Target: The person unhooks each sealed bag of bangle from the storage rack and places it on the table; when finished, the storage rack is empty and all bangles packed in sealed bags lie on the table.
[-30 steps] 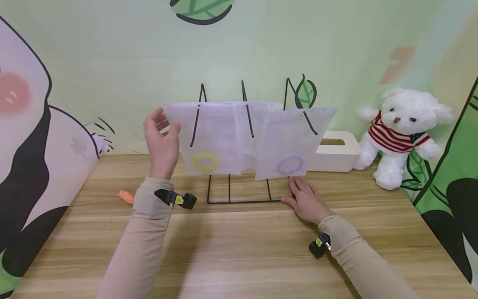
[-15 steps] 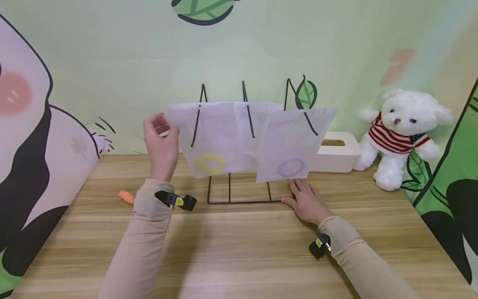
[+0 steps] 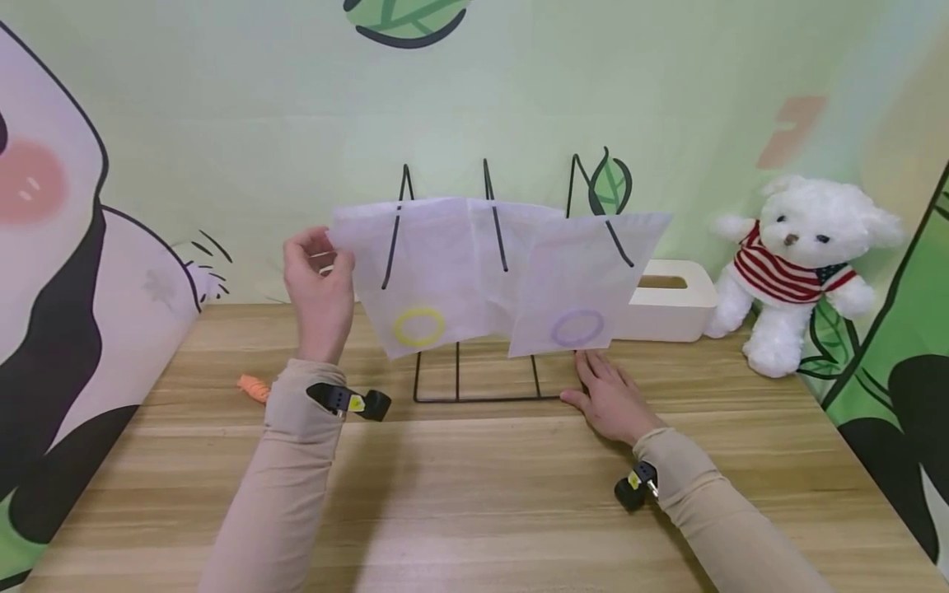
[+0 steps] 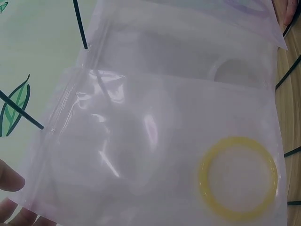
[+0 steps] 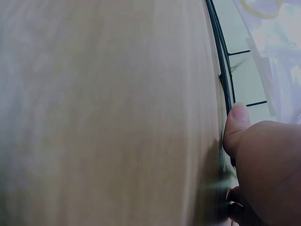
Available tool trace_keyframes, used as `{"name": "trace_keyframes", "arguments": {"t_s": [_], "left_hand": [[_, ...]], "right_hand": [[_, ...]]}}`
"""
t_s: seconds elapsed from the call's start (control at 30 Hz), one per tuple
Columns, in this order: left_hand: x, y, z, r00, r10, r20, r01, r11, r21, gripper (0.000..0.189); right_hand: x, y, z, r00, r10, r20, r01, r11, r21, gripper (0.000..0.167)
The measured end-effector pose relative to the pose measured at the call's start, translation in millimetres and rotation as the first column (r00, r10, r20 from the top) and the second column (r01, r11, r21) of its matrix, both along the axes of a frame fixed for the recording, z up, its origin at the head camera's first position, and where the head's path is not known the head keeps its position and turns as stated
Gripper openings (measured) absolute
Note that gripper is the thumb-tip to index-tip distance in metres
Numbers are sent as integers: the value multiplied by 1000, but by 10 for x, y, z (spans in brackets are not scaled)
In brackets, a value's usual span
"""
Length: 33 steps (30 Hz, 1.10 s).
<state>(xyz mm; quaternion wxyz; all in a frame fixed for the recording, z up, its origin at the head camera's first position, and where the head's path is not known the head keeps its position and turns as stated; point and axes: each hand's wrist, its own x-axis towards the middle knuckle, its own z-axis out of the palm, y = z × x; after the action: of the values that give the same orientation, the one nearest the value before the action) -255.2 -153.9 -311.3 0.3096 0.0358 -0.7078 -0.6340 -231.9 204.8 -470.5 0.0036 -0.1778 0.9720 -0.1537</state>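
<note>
Translucent zip bags hang on the prongs of a black wire rack (image 3: 458, 379). The left bag (image 3: 437, 255) bears a yellow ring (image 4: 237, 179); the right bag (image 3: 563, 272) bears a purple ring (image 3: 578, 328). Between them, partly covered, is a middle bag (image 3: 507, 247) with a pale ring (image 4: 237, 70). My left hand (image 3: 320, 284) is at the left bag's upper left edge, bent fingertips touching it and thumb (image 4: 10, 178) apart from them. At the rack's right base corner, my right hand (image 3: 610, 395) presses with straight fingers, its thumb (image 5: 237, 122) against the front bar.
A white tissue box (image 3: 670, 309) stands behind the right bag. Beside it a white teddy bear (image 3: 808, 255) in a striped shirt leans at the printed wall. A small orange object (image 3: 254, 388) lies on the wooden table (image 3: 482, 502), left of my left sleeve.
The left bag's lower part has swung slightly right and tilted, its yellow ring moving right with it. My left hand has dropped a little. My right hand has stayed on the rack.
</note>
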Motion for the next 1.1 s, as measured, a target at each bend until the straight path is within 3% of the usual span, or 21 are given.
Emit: {"name": "trace_keyframes", "arguments": {"t_s": [0.43, 0.7, 1.1], "left_hand": [[-2, 19, -17, 993, -22, -120, 20, 1000, -16, 24], [15, 13, -36, 988, -36, -153, 29, 998, -48, 22], [19, -2, -90, 991, -46, -126, 38, 997, -62, 21]], "right_hand": [[-29, 26, -14, 1000, 7, 5, -7, 1000, -9, 73], [-36, 25, -19, 1000, 4, 30, -3, 1000, -14, 73], [-17, 24, -18, 1000, 2, 26, -2, 1000, -16, 73]]}}
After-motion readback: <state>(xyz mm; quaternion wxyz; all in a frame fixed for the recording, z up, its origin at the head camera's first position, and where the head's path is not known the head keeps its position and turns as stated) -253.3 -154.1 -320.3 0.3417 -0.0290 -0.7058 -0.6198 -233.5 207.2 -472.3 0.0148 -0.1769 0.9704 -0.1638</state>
